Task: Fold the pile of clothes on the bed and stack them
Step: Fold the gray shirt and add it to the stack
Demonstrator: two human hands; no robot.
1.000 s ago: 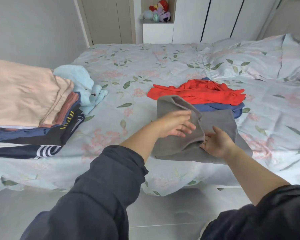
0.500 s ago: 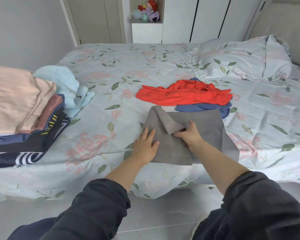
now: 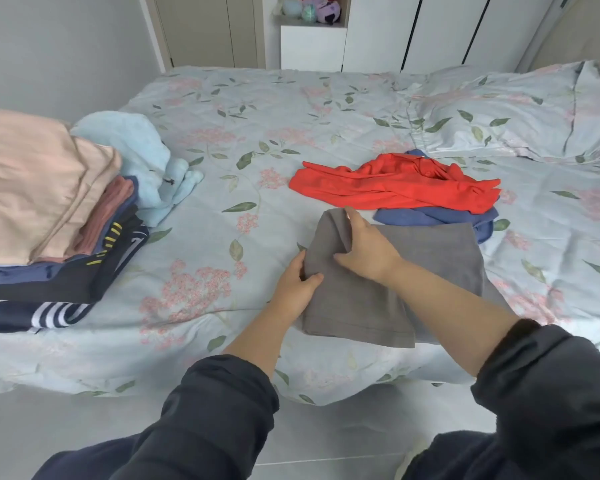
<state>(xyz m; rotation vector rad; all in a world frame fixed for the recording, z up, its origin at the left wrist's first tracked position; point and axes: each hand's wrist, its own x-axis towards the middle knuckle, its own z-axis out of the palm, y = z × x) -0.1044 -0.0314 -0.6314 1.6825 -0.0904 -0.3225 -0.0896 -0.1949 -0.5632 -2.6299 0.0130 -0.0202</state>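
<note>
A grey garment [image 3: 368, 299] lies partly folded at the bed's near edge. My left hand [image 3: 297, 284] pinches its left edge, thumb on top. My right hand [image 3: 366, 247] grips a raised fold of the same grey cloth at its upper left corner. Behind it lie a crumpled red garment [image 3: 388, 185] and a blue one [image 3: 437, 218] beneath it. A stack of folded clothes [image 3: 39, 216] sits at the left, with a peach piece on top and dark striped ones below.
A light blue fluffy item [image 3: 142, 157] lies beside the stack. A floral pillow [image 3: 520, 112] is at the right of the floral bedspread [image 3: 243, 140]. White wardrobes and a shelf with soft toys [image 3: 309, 8] stand behind. Grey tiled floor [image 3: 343, 431] below.
My left hand went from lying flat on the grey cloth to pinching its left edge. My right hand moved up and left, lifting the fold at the corner.
</note>
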